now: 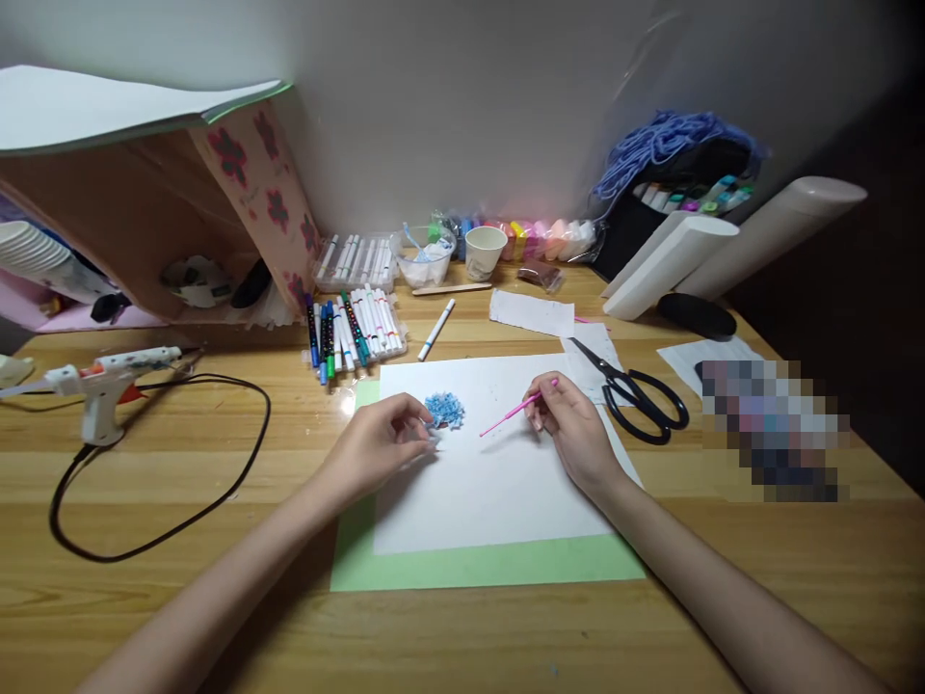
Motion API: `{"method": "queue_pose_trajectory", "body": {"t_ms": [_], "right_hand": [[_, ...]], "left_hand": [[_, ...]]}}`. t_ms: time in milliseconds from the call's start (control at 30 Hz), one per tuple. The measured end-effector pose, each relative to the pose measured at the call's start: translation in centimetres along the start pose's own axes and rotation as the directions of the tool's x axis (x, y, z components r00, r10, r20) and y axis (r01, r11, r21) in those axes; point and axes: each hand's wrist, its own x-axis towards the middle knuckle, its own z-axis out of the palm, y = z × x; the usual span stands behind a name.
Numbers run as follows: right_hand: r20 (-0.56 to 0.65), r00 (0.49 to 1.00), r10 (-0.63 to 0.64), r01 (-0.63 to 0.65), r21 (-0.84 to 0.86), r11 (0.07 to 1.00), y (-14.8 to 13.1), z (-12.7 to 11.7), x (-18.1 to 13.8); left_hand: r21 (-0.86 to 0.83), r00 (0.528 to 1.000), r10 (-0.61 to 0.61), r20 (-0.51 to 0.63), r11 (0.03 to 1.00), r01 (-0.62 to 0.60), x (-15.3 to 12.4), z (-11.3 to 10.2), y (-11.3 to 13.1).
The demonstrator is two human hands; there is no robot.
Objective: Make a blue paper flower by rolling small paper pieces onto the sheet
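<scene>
Over the white paper (498,501), my left hand (386,439) is curved with the thumb apart from the fingers. Its fingertips are at the left edge of a small heap of blue and white bits (446,411); whether they touch it I cannot tell. My right hand (568,419) pinches a thin pink stick-like tool (516,410), its slim tip pointing down and left toward the paper. A gap lies between the tool's tip and the blue heap. Beneath the white paper lies a larger green sheet (484,569).
Black-handled scissors (636,390) lie right of the paper. A glue gun (108,386) with a looped black cable rests at left. Behind are markers (361,328), a plastic bowl (423,260), a paper cup (485,253) and white rolls (669,265). One loose marker (436,330) lies above the paper.
</scene>
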Motion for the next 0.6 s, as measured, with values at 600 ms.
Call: {"method": "queue_pose_trajectory", "body": {"t_ms": [600], "right_hand": [[0.109,0.99,-0.086,0.107,-0.2,0.974,0.5,1.9,-2.4]], "left_hand": [[0.019,0.973,-0.042,-0.226,0.999,0.048,0.5,2.1,-0.7]]}}
